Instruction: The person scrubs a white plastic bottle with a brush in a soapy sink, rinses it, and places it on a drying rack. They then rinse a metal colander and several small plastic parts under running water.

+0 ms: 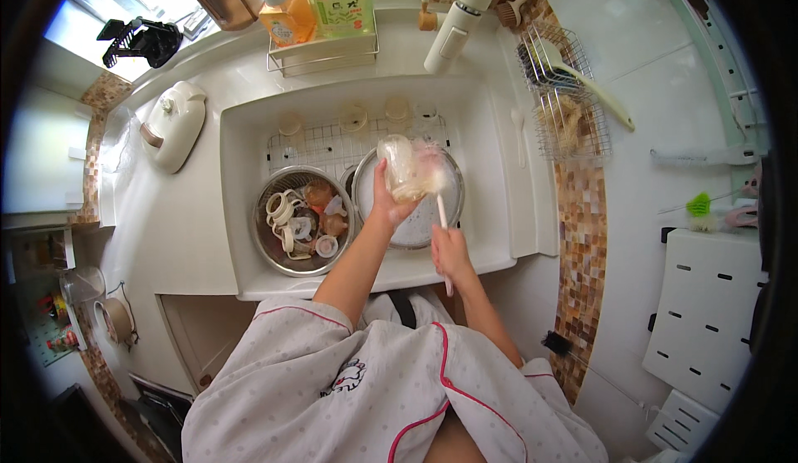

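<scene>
My left hand (393,204) grips a translucent bottle (394,157), tilted above a round metal-rimmed basin (460,210) of cloudy, bubbly water. In my right hand (452,254) is the pale handle of a cleaning brush (442,210). Its whitish head is motion-blurred at the bottle's side; whether it is inside or outside I cannot tell. A pinkish blur beside the bottle is too unclear to name. To the left stands a stainless steel colander (260,245) with bottle parts in it, among them cream handled rings (282,209), amber-tinted pieces (333,225) and a clear cap (326,246).
Several clear containers (353,118) stand along the back of the white sink (492,213), by a wire rack (312,139). A cream faucet (452,36) reaches over the rim. Soap bottles (340,1) sit in a caddy behind. Wire baskets (570,120) and a spoon (519,136) are right.
</scene>
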`<act>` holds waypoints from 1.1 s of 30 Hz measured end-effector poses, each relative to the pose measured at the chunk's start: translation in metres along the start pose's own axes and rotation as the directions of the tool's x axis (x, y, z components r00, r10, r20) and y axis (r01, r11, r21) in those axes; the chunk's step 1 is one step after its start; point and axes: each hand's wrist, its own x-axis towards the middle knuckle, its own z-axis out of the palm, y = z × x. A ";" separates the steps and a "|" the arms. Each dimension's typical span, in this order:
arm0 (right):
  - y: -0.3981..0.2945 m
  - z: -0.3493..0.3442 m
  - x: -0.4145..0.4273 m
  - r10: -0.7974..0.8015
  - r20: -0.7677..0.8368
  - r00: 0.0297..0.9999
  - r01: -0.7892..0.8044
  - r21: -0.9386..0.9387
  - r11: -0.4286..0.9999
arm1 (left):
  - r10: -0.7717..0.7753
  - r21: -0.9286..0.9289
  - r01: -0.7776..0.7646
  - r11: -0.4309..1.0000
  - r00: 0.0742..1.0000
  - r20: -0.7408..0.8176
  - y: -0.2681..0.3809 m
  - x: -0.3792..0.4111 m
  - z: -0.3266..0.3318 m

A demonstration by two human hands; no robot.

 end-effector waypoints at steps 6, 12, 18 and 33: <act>0.012 0.015 -0.005 -0.370 -0.106 0.923 0.293 -0.431 0.854 | -0.161 0.229 0.207 0.951 0.966 -0.203 0.003 0.006 -0.033; -0.007 -0.020 0.011 -0.266 -0.320 0.909 0.169 -0.300 0.939 | -0.003 0.455 0.089 0.886 0.983 -0.186 -0.001 0.028 -0.046; 0.068 -0.042 -0.037 -0.053 -0.398 0.916 -0.050 -0.244 0.968 | 0.656 0.939 -0.290 0.186 0.748 0.102 -0.010 0.065 -0.071; 0.062 -0.033 -0.057 -0.061 -0.237 0.970 -0.006 -0.271 0.962 | 0.295 0.953 -0.001 0.304 0.951 -0.093 -0.005 0.076 -0.187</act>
